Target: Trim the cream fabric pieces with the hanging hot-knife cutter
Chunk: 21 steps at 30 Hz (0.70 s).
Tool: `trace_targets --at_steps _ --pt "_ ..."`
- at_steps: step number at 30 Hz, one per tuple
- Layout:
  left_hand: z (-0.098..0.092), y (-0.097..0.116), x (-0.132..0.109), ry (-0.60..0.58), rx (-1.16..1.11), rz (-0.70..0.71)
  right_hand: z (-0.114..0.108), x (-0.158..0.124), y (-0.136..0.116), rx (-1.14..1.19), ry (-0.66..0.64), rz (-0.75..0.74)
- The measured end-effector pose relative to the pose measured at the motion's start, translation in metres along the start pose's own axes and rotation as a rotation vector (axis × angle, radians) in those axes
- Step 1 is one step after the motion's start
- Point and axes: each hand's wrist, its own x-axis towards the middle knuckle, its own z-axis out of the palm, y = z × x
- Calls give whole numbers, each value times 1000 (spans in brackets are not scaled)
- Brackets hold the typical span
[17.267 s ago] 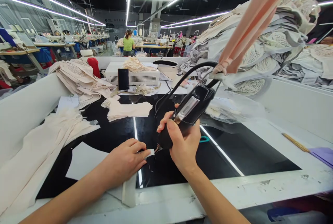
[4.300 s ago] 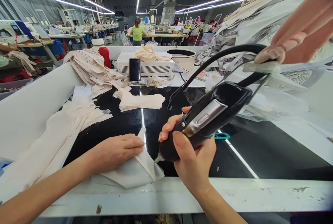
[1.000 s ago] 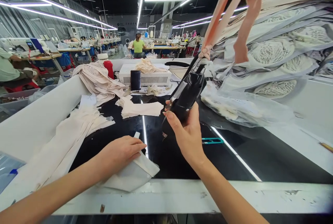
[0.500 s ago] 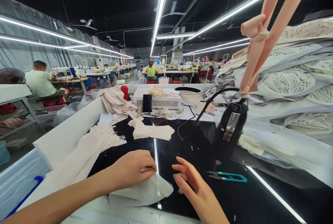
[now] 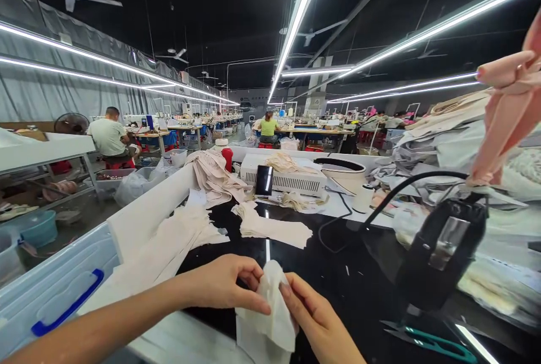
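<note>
My left hand (image 5: pixel 226 286) and my right hand (image 5: pixel 315 319) both pinch a small white fabric piece (image 5: pixel 270 319), lifted off the black tabletop (image 5: pixel 333 262) near its front edge. A black handheld power tool (image 5: pixel 442 245) hangs free at the right by a pink strap (image 5: pixel 502 121), with its black cord looping back across the table. No hand touches it. Teal thread snips (image 5: pixel 426 341) lie below the tool.
Cream fabric pieces lie in a flat stack (image 5: pixel 274 229) mid-table and in piles (image 5: pixel 169 240) along the left white wall. A white machine (image 5: pixel 285 179) with a phone (image 5: pixel 264 180) leaning on it stands behind. Bundled lace garments (image 5: pixel 456 138) are heaped at right. People sit at sewing stations beyond.
My right hand let go of the tool, which now hangs from its strap, and came down to the fabric piece. Both hands have lifted the piece. The view has tilted upward.
</note>
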Motion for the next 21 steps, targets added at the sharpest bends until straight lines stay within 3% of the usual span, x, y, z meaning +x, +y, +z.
trace_targets --at_steps 3,8,11,15,21 --pt "-3 -7 4 20 -189 -41 1 9 -5 -35 -104 -21" --pt "-15 -18 12 142 -155 -44 3 25 -6 -107 -222 -21" --pt "-26 -21 13 185 -100 -58 3 34 -2 -307 -249 2" --pt "-45 -19 20 219 -21 -50 3 38 2 -647 -170 30" --pt "-84 -3 50 287 98 -1 -3 48 2 -757 -7 41"
